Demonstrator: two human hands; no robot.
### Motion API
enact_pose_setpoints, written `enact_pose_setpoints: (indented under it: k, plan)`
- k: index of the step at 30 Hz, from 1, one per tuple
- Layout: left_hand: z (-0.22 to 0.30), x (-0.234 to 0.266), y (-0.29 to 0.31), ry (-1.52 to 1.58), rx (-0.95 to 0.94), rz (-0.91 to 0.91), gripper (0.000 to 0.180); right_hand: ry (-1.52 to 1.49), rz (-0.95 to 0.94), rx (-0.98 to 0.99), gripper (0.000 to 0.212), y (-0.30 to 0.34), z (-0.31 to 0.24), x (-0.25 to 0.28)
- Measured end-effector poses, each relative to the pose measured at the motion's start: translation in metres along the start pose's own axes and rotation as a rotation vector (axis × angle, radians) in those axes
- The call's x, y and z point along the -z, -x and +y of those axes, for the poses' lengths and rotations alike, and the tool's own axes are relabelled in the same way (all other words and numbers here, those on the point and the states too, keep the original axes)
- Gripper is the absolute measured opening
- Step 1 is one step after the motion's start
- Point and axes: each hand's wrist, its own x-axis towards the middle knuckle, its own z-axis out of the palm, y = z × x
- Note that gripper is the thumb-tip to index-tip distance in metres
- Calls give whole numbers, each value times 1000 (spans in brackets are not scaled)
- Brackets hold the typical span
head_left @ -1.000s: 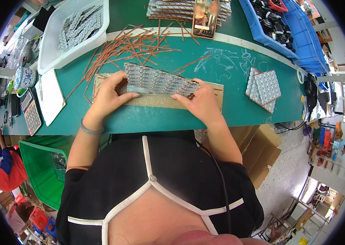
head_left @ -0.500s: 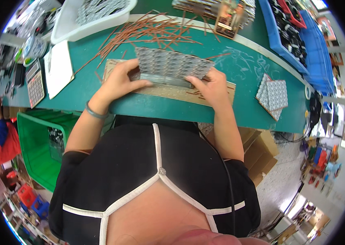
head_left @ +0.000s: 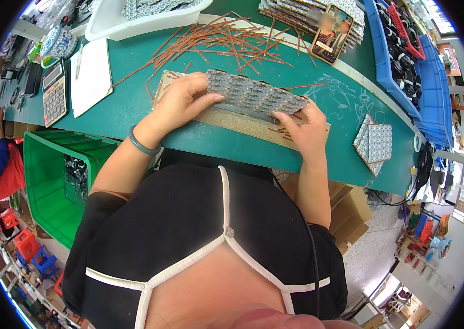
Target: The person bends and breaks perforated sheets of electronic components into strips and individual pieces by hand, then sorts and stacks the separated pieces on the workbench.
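A grey panel (head_left: 256, 94), covered in rows of small raised parts like a circuit board panel, stands tilted up between my hands. My left hand (head_left: 180, 103) grips its left end, thumb on the near side and fingers behind. My right hand (head_left: 307, 127) pinches the lower right end, its thumb in front; its other fingers are partly hidden. Beneath lies a flat tan board (head_left: 232, 121) on the green table, with some brown slivers near its right end. A greyish strip shows along the panel's lower edge; whether it is a separate piece I cannot tell.
Thin brown strips (head_left: 226, 46) lie heaped beyond my hands. A white tub (head_left: 150, 27), a phone (head_left: 332, 34) against stacked panels (head_left: 292, 13), and blue bins (head_left: 394, 68) stand behind. Two square panels (head_left: 379, 143) lie right; a calculator (head_left: 55, 93) and notebook (head_left: 90, 77) lie left.
The view has shifted, so the table scene sits a little to the right. The panel looks lower and more tipped, and both hands still hold its ends.
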Motion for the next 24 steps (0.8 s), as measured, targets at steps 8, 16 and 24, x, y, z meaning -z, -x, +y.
enact_pose_setpoints:
  k: [8, 16, 24]
  plan:
    - [-14, -7, -6, 201, 277, -51, 26, -358, -11, -242, 24, -8, -3, -5]
    - [1, 6, 11, -82, -207, -37, 21, 145, 36, 401, 21, 16, -11, -3]
    - [19, 17, 16, -233, -117, -109, 33, 154, 133, 401, 21, 40, -2, -9]
